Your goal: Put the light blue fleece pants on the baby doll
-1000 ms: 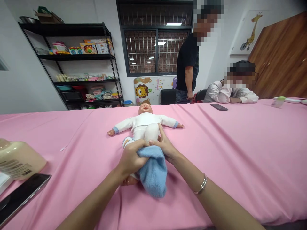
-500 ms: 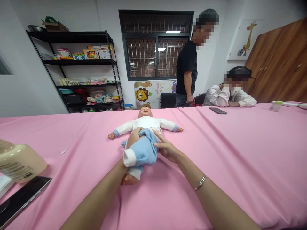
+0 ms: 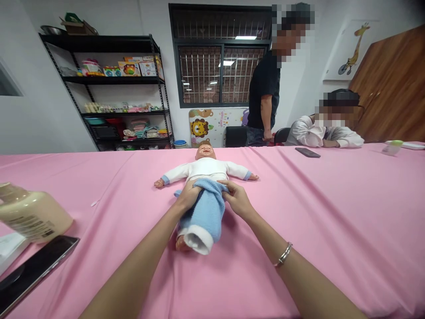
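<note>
A baby doll (image 3: 206, 167) in a white top with blue cuffs lies on its back on the pink-covered table, head away from me and arms spread. Light blue pants (image 3: 208, 210) with white cuffs cover its legs. My left hand (image 3: 190, 195) is closed on the left side of the bunched waistband. On the opposite side, my right hand (image 3: 238, 198) pinches the waistband between thumb and fingers. One doll foot (image 3: 182, 243) shows beside the near cuff. The nearer pant leg hangs toward me with its cuff open and no foot visible in it.
On the left are a beige pump bottle (image 3: 38, 215), a white box (image 3: 12, 250) and a dark phone (image 3: 36, 270). Another phone (image 3: 307, 152) lies at the far right. Beyond the table, one person (image 3: 264, 93) stands and another (image 3: 327, 128) sits. Shelves (image 3: 109, 79) stand behind.
My right hand has gone from spread fingers to gripping the waistband. The loose pant leg has swung from pointing left to pointing toward me. My left hand now shows beside the pants.
</note>
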{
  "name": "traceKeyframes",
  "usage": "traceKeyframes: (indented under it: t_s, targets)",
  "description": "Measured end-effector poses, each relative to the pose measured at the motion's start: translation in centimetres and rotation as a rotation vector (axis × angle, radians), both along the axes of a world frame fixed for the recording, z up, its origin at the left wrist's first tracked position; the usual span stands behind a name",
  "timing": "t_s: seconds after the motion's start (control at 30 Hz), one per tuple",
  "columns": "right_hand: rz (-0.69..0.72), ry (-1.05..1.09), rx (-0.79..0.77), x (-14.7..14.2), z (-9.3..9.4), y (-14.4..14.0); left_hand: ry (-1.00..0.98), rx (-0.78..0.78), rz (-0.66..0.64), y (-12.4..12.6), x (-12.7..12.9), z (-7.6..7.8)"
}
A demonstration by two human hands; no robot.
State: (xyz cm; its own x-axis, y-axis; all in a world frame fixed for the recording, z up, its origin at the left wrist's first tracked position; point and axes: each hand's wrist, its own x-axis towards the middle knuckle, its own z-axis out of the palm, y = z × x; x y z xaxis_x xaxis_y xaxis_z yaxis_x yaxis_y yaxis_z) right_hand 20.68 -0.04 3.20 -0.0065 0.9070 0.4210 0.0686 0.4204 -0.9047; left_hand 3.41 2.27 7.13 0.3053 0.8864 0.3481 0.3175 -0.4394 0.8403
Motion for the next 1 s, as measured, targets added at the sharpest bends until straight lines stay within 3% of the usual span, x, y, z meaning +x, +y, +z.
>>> traceKeyframes:
  t_s: [0.17,0.4,0.57,0.77,0.87,1.0]
  targets:
    - [-0.044,0.089,-0.050,-0.1,-1.3,0.8,0.108,0.095,-0.074,0.3,0.6,-0.4]
    - [-0.017,0.195,-0.226,-0.8,-1.1,0.5,0.236,0.214,0.084,0.3,1.2,-1.3]
    - [0.142,0.236,-0.342,-0.5,-0.5,-0.2,0.179,0.224,0.104,0.9,1.3,-1.3]
    - [0.557,0.094,-0.294,1.3,1.9,-1.7,-0.030,0.072,0.008,1.4,0.6,-1.0]
    - [0.595,0.034,-0.262,1.8,2.3,-1.8,-0.083,0.045,0.034,1.3,0.4,-1.1]
    - [0.507,0.018,-0.232,1.6,1.6,-1.3,-0.110,0.099,-0.019,1.2,0.5,-1.4]
